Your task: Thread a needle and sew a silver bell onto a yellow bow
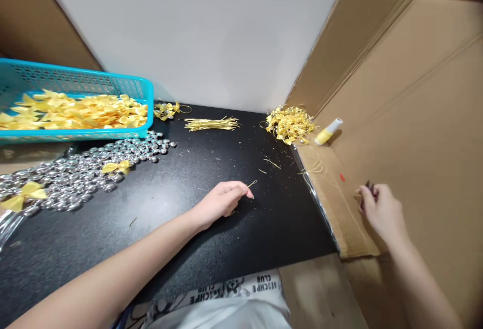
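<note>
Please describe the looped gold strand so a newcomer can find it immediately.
Start at the black table and find the left hand there. The looped gold strand pokes out from its pinch, toward the right. Its small end loop sets it apart from the straighter bundle of gold strands farther back.

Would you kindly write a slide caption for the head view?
Left hand pinching a looped gold wire, right hand holding a small dark object.
</note>
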### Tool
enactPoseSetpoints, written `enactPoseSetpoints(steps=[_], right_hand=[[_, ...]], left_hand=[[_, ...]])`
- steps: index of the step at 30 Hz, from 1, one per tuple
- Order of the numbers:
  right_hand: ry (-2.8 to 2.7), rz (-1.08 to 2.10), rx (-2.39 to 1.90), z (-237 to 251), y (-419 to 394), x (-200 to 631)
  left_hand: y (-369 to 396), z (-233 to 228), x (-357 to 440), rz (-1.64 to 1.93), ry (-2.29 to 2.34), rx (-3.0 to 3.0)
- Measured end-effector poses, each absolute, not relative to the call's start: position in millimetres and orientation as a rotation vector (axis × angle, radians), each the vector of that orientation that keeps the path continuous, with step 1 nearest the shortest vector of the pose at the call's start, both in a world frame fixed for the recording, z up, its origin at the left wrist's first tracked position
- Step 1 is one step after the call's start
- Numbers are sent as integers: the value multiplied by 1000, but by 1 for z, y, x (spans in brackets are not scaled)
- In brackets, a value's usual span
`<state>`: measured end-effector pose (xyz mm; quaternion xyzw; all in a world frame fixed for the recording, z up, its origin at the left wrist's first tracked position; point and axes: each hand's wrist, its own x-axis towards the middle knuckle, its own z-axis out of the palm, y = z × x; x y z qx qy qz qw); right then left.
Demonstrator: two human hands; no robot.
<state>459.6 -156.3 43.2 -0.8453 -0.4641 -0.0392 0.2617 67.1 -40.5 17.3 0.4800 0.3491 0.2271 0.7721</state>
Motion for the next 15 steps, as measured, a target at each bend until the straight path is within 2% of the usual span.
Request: enactPoseSetpoints(steps=[4, 7, 11, 15], right_hand=[[-1204, 544, -1848, 66, -128, 378], [-1378, 976, -1675, 62, -102, 310], [-1702, 1082, -1484, 40, -79, 253], [-1742, 1135, -1316, 23, -76, 246]], left_hand=[[-42, 17, 68, 530, 768, 1014], [-42, 14, 68, 572, 777, 996], [-44, 11, 68, 655, 773, 963], [-45, 12, 70, 693, 799, 917]])
